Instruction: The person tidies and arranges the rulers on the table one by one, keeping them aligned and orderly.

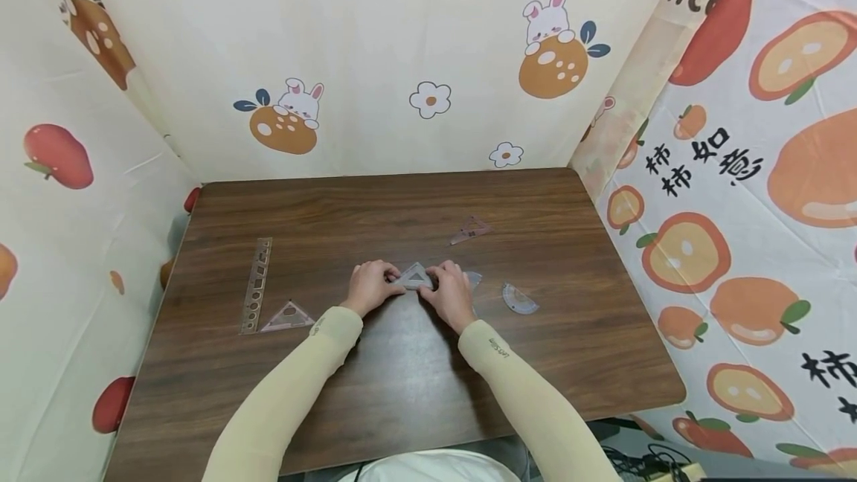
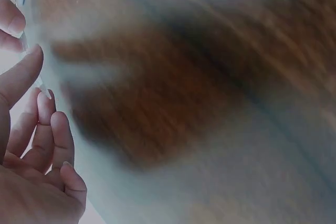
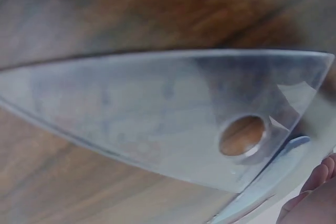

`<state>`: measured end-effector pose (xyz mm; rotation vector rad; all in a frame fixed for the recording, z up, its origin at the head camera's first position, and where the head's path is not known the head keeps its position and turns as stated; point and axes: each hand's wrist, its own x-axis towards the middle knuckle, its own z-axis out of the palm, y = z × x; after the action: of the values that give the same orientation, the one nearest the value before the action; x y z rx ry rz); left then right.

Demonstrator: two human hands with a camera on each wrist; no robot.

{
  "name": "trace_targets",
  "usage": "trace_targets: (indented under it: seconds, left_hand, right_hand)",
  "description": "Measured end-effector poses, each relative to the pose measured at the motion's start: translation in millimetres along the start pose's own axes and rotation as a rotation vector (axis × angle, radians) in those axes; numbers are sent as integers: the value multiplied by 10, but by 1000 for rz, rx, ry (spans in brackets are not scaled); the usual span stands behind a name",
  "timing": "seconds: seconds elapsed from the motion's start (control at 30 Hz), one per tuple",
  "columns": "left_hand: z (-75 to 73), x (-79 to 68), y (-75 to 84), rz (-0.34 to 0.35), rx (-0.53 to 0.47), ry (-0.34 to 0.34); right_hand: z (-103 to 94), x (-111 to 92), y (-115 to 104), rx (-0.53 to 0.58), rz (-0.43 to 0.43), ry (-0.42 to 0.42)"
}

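A small clear triangular set square [image 1: 415,271] is held between my two hands near the middle of the table. My left hand [image 1: 370,287] pinches its left corner with thumb and fingers; in the left wrist view the fingers [image 2: 62,135] are curled and only a thin edge of the plastic shows. My right hand [image 1: 451,296] pinches the right corner. Just beside that hand lies another clear plastic piece [image 1: 474,280], partly hidden by it. Seen close in the right wrist view, it is pointed, with one round hole and faint markings.
Left on the brown table [image 1: 402,378] lie a clear ruler with holes [image 1: 248,324] and a pinkish set square [image 1: 288,324]. Farther back is a small pink set square [image 1: 472,229]. A clear protractor [image 1: 519,302] lies to the right. Printed cloth [image 1: 375,36] surrounds the table's back and sides.
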<state>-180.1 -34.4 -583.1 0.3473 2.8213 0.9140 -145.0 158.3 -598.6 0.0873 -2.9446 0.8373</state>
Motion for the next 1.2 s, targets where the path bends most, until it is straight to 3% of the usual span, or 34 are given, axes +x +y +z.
trace_targets:
  seconds: [0.3,0.97,1.2]
  left_hand:
    - [-153,-93,-124,60,50,49]
    - [-549,-405,-452,112,98,95]
    - [-666,-515,-580,79,109,71]
  right_hand:
    - [49,17,-155,-7,-37,7]
    - [223,0,-588,-12,-177,28]
    - [325,-37,-727,-9,-192,-1]
